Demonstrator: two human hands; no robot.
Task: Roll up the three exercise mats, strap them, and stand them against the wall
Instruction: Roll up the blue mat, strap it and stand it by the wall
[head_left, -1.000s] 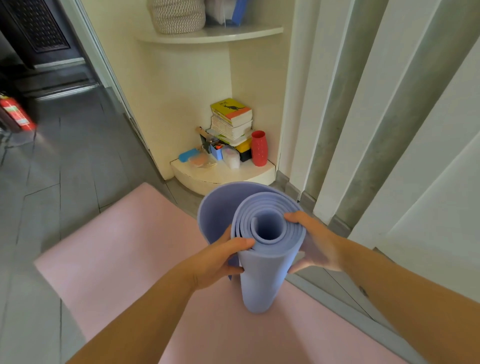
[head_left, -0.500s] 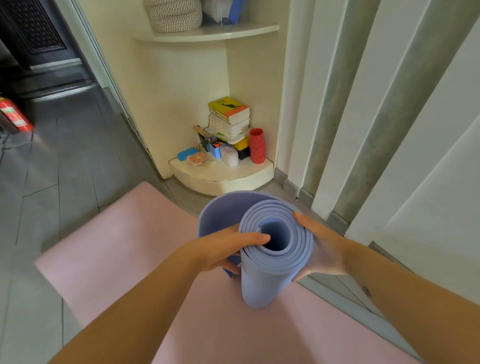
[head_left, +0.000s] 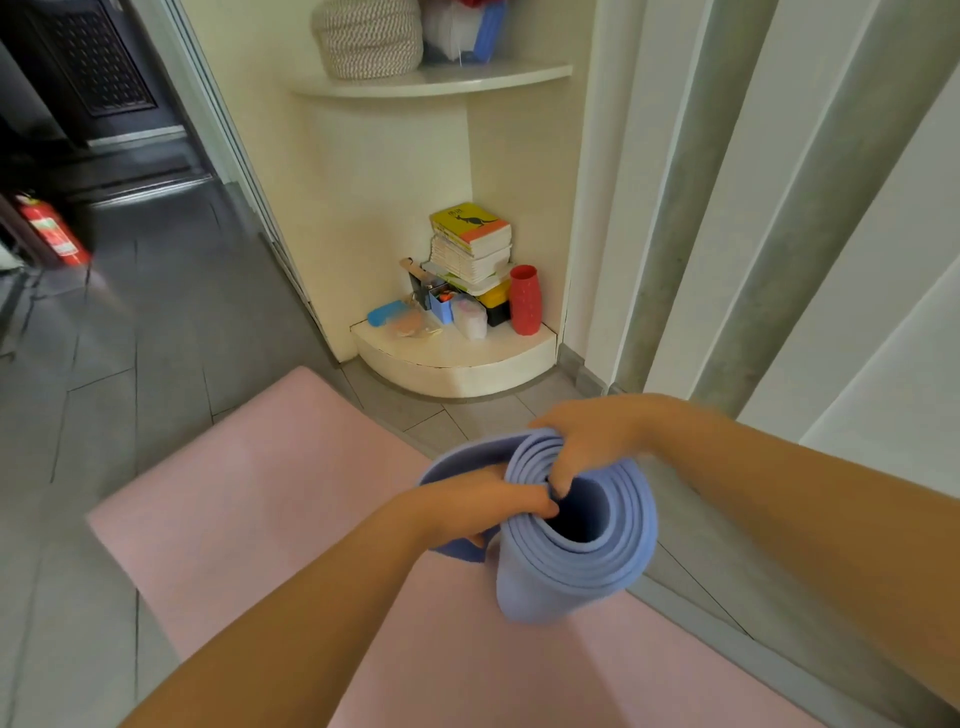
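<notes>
The left hand (head_left: 485, 501) and right hand (head_left: 587, 441) both grip the top rim of the upright, rolled blue mat (head_left: 576, 566). It stands on the flat pink mat (head_left: 249, 499).

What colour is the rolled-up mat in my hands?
Plain lavender blue, no pattern; the rolled mat shows best in the head view.

Our left hand (head_left: 483, 504) and right hand (head_left: 587, 441) both grip the blue mat (head_left: 571, 582).
Our left fingers wrap its rim from the side; just beyond them, our right fingers curl over the edge into the hollow, fingertips nearly meeting.
</notes>
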